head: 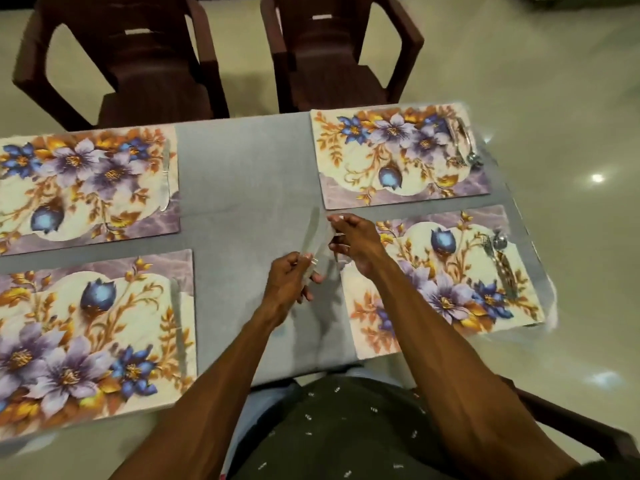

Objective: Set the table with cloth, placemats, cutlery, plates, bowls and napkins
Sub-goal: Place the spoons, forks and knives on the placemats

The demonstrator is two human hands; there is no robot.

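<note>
A grey cloth [242,174] covers the table, and four floral placemats lie on it: far left [86,181], near left [69,341], far right [398,154] and near right [450,289]. My left hand [292,282] grips the handle of a table knife [310,230], blade pointing away from me, over the cloth's middle. My right hand [351,244] pinches a second, blurred knife [323,252] right beside it. A knife [165,174] lies on the far left mat, and another knife [178,327] lies on the near left mat. A fork and spoon pair [464,143] rests on the far right mat. A second pair [498,261] rests on the near right one.
Two dark brown plastic chairs [138,64] [332,53] stand at the table's far side. A chair arm [571,431] shows at my right. The table's right edge [530,230] borders a glossy tiled floor [554,81].
</note>
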